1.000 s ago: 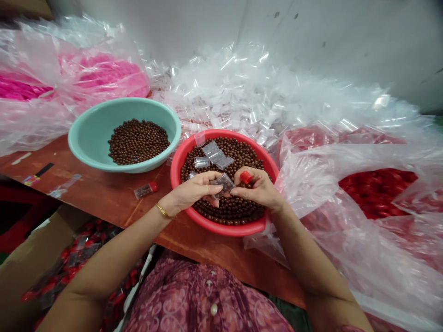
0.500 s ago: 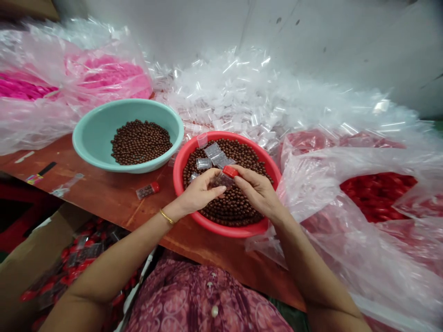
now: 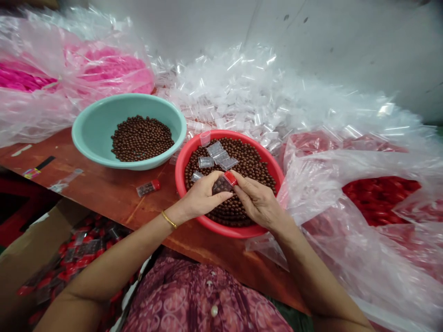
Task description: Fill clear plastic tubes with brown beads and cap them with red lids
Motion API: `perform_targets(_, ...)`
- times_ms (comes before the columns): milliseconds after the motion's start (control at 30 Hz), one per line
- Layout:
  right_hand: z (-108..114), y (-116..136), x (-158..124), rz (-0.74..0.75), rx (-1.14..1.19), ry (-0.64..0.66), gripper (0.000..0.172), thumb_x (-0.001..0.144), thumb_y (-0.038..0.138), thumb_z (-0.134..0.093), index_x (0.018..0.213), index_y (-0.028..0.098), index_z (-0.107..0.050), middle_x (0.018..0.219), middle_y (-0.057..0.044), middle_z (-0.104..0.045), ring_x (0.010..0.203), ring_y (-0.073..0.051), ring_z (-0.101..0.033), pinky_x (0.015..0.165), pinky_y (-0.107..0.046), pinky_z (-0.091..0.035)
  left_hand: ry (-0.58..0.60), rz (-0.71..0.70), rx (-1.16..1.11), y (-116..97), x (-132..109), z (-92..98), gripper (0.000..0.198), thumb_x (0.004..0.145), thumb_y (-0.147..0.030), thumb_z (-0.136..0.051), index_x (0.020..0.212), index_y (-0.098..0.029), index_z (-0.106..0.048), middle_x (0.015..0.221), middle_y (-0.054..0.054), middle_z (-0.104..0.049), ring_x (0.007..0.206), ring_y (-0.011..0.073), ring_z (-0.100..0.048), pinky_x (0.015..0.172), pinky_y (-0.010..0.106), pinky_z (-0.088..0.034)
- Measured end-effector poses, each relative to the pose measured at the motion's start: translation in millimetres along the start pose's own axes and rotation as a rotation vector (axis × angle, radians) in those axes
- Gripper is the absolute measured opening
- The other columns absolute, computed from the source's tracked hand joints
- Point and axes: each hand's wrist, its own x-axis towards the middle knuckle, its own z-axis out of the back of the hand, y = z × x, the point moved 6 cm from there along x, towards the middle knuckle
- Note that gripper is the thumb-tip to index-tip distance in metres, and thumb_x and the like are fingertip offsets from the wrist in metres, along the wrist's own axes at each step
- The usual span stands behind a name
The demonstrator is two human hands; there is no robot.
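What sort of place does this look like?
Probably a small hand-packing workshop: heaps of clear plastic sleeves, a red basin of brown balls, and a filled red-capped tube on the wooden table.

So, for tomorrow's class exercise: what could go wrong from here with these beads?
The clear plastic sleeve of brown beads, pinched between the left hand and right hand, could slip into the red basin and get lost among the beads. Its red cap might not seat fully, letting beads spill. The loose clear sleeves lying on the beads could also slide under them.
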Motion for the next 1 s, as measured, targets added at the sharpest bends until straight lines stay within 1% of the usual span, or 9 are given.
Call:
perform_targets(167, -10, 5, -7, 0.062, -0.04, 0.043, 0.047, 0.091, 0.021, -0.039, 0.138, 0.013, -0.039, 0.088, -0.013, -0.067, 0.073, -0.019, -0.064, 0.064, -0.03, -0.053, 0.009, 0.065, 0.234, -1, -1, 0.8, 0.012, 0.072, -0.021, -0.055, 0.082, -0.016, -0.054, 0.076, 0.0, -0.059, 0.071, 0.0144, -0.054, 0.065, 0.026, -0.042)
perform_targets(300, -1, 1, -7, 0.032, -0.027, 0.089, 0.038, 0.09, 0.03, -0.041, 0.12, 0.013, -0.058, 0.074, -0.009, -0.067, 0.06, -0.016, -0.06, 0.055, -0.028, -0.047, 0.063, 0.088, 0.37, -6, 0, -3.3, 0.009, 0.069, -0.023, -0.054, 0.074, -0.017, -0.051, 0.068, -0.001, -0.056, 0.061, 0.0131, -0.05, 0.056, 0.024, -0.036)
perform_targets(367, 5, -5, -2, -0.076, 0.058, 0.044, 0.036, 0.091, 0.037, -0.041, 0.099, 0.016, -0.068, 0.063, -0.005, -0.063, 0.053, -0.014, -0.055, 0.053, -0.027, -0.044, 0.102, 0.088, 0.416, -10, 0, -7.2, 0.014, 0.069, -0.03, -0.056, 0.074, -0.018, -0.052, 0.066, 0.0, -0.057, 0.059, 0.0135, -0.05, 0.055, 0.024, -0.035)
perform_targets(467, 1, -20, 7, -0.38, 0.372, -0.127, 0.051, 0.091, 0.053, -0.032, 0.079, 0.018, -0.068, 0.055, -0.001, -0.053, 0.05, -0.012, -0.05, 0.051, -0.027, -0.042, 0.146, 0.075, 0.527, -14, -2, -12.0, 0.015, 0.067, -0.031, -0.056, 0.074, -0.017, -0.056, 0.065, 0.001, -0.059, 0.058, 0.0157, -0.052, 0.054, 0.025, -0.035)
perform_targets(533, -16, -25, 13, -0.545, 0.646, -0.176, 0.061, 0.089, 0.061, -0.023, 0.092, 0.018, -0.066, 0.066, -0.003, -0.057, 0.058, -0.014, -0.055, 0.056, -0.028, -0.046, 0.174, 0.063, 0.6, -15, -3, -14.1, 0.016, 0.066, -0.03, -0.056, 0.074, -0.017, -0.058, 0.065, 0.003, -0.061, 0.058, 0.0174, -0.054, 0.054, 0.026, -0.037)
perform_targets(633, -43, -21, 22, -0.63, 0.874, -0.056, 0.074, 0.086, 0.068, -0.009, 0.127, 0.021, -0.05, 0.104, -0.008, -0.062, 0.095, -0.019, -0.061, 0.085, -0.036, -0.049, 0.227, 0.044, 0.651, -13, -6, -16.5, 0.018, 0.066, -0.031, -0.056, 0.076, -0.016, -0.059, 0.068, 0.004, -0.063, 0.06, 0.0187, -0.057, 0.055, 0.026, -0.04)
perform_targets(767, -56, -12, 20, -0.605, 0.917, 0.154, 0.081, 0.083, 0.071, -0.007, 0.145, 0.023, -0.026, 0.144, -0.007, -0.04, 0.135, -0.019, -0.034, 0.114, -0.041, -0.023, 0.294, -0.004, 0.704, -11, -8, -20.9, 0.022, 0.067, -0.028, -0.056, 0.084, -0.015, -0.06, 0.075, 0.007, -0.067, 0.066, 0.0217, -0.062, 0.059, 0.029, -0.045)
perform_targets(867, -52, -7, 17, -0.544, 0.873, 0.164, 0.085, 0.082, 0.074, -0.016, 0.146, 0.02, -0.024, 0.152, -0.006, -0.025, 0.142, -0.019, -0.016, 0.118, -0.04, -0.009, 0.304, -0.032, 0.742, -11, -8, -25.2, 0.024, 0.068, -0.029, -0.056, 0.087, -0.014, -0.06, 0.076, 0.009, -0.068, 0.066, 0.0234, -0.063, 0.059, 0.031, -0.046)
perform_targets(1000, -48, 2, 18, -0.546, 0.941, 0.17, 0.081, 0.082, 0.074, -0.007, 0.142, 0.027, -0.033, 0.146, -0.003, -0.038, 0.138, -0.018, -0.028, 0.114, -0.042, -0.023, 0.185, -0.16, 0.748, -18, -14, -22.4, 0.016, 0.068, -0.03, -0.058, 0.076, -0.016, -0.059, 0.065, 0.005, -0.064, 0.059, 0.0193, -0.06, 0.057, 0.028, -0.045)
